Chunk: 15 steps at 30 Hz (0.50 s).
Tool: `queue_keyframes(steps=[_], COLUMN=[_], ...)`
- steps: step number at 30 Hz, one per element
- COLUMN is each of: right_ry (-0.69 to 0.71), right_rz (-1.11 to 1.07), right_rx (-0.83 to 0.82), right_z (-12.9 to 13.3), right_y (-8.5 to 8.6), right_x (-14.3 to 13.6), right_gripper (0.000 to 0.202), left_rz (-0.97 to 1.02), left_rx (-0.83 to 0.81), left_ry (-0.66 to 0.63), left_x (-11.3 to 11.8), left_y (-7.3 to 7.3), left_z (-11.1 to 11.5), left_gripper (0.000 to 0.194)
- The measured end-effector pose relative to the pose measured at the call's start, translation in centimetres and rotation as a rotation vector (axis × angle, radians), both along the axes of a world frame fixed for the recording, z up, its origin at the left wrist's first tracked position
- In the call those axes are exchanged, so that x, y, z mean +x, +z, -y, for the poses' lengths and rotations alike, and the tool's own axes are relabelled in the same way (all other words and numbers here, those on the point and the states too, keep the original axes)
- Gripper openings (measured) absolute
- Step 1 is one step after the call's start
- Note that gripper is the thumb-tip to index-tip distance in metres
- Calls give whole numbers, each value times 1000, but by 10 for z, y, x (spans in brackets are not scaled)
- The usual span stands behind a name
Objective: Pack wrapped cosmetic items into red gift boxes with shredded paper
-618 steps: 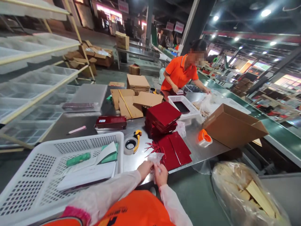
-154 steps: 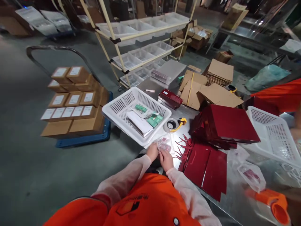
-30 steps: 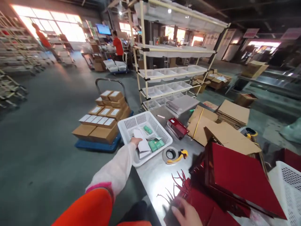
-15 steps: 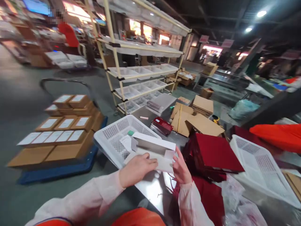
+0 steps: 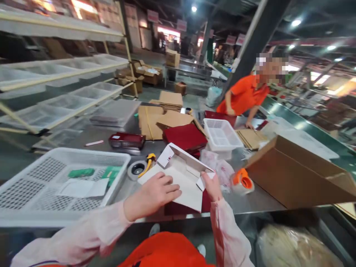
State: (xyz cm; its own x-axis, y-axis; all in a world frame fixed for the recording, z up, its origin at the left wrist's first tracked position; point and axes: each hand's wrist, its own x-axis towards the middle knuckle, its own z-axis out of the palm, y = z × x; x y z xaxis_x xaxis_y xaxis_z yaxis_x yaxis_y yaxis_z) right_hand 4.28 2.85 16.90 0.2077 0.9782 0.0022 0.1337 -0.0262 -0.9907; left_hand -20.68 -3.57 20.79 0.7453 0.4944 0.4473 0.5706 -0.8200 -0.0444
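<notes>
A white cardboard box [image 5: 182,180] with its lid flap spread open lies in front of me over dark red material near the table's front edge. Resting on the box's left part is my left hand [image 5: 154,194], its fingers slightly bent and apart. My right hand [image 5: 213,185] pinches the box's right corner by a side flap. Just beyond the box is a stack of dark red folders [image 5: 185,137]. A tape roll [image 5: 137,168] and a yellow-black cutter [image 5: 150,161] sit left of the box.
A white basket [image 5: 116,181] with green and white papers stands left, a dark red box [image 5: 126,141] behind it. Flat cardboard [image 5: 150,122], a smaller white basket [image 5: 222,135], an orange tape dispenser [image 5: 242,181] and a large carton [image 5: 300,174] are around. A person [image 5: 244,94] leans over behind.
The view has swung right, and the trolley with cartons has left it. The box's flap is spread wider, and both hands remain at the box.
</notes>
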Motion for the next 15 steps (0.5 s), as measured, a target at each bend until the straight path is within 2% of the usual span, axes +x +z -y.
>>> queue_keyframes(steps=[2,4,5,7,9,12,13,15], right_ry=[23,122,190,276,257,218,209,126], right_rz=[67,170,222,289,318,247,163,-55], right_rx=[47,109,129,143,138,97,95,165], right_z=[20,48,64,98,127,153,156,157], right_y=[7,15,19,28,37,49,52,53], right_x=[50,102,127,175,218,272,288,319], right_gripper=[32,27,29,33,28,18,26,50], left_rz=[83,180,219,243,199,168,210,399], left_rx=[76,107,83,-73,-343,-704,-775,-832], left_ry=[-15,47,88,101,-27,-222,-223,-106], left_x=[36,75,95,133,168,205,212,222], left_y=[-2,-1,1,3,5,1,-1,-7], left_z=[0,1,1,2,3,2,1,-7], left_gripper=[26,27,35,63,75,72,69,67])
